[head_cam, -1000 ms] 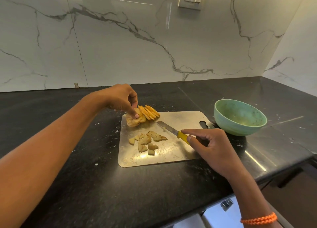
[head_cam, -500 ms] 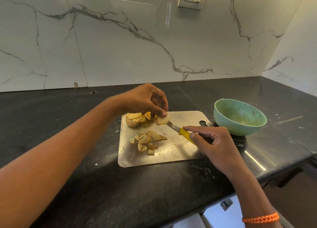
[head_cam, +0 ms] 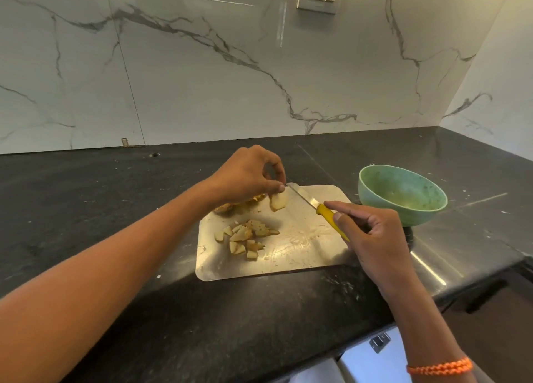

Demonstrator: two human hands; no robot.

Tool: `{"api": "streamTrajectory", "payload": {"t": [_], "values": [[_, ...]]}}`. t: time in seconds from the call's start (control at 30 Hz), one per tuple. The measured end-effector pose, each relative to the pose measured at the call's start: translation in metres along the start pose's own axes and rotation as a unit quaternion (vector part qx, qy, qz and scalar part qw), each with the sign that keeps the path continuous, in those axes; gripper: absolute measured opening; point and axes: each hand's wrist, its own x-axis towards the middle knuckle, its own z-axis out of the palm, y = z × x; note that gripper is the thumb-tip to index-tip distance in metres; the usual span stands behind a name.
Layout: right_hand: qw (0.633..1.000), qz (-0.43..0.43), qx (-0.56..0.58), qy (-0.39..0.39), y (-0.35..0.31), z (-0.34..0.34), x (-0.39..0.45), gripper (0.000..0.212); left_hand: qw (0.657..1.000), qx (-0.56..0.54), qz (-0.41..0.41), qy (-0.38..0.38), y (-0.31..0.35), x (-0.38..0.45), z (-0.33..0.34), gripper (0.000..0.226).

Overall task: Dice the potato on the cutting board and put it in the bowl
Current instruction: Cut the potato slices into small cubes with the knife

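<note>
Left hand fingers pinched potato slice, now carried off stack toward knife. Right hand fingers curled round yellow handle, blade just beside slice. Diced pieces nearer on cutting board; bowl beyond right fingers on desk, no dice visible inside. Next slice ready for dicing.

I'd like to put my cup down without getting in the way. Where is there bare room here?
Free: the black counter left of the cutting board, and behind the green bowl toward the wall. Crowded: the board, with diced pieces, left hand pinching a slice, right hand holding the knife.
</note>
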Motion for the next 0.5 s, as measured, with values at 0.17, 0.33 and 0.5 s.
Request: {"api": "streamTrajectory", "payload": {"t": [0.17, 0.33, 0.5], "values": [[1.0, -0.007, -0.025, 0.005, 0.001, 0.0, 0.0, 0.025, 0.988, 0.145, 0.019, 0.052, -0.005, -0.001, 0.026, 0.016], [0.994, -0.026, -0.11, -0.001, -0.001, 0.001, -0.001, 0.026, 0.985, 0.164, 0.058, -0.015, -0.012, -0.005, 0.02, 0.02], [0.956, -0.07, -0.283, -0.038, -0.005, 0.01, -0.006, 0.037, 0.98, 0.189, 0.039, 0.038, -0.011, -0.012, 0.035, 0.026]]}}
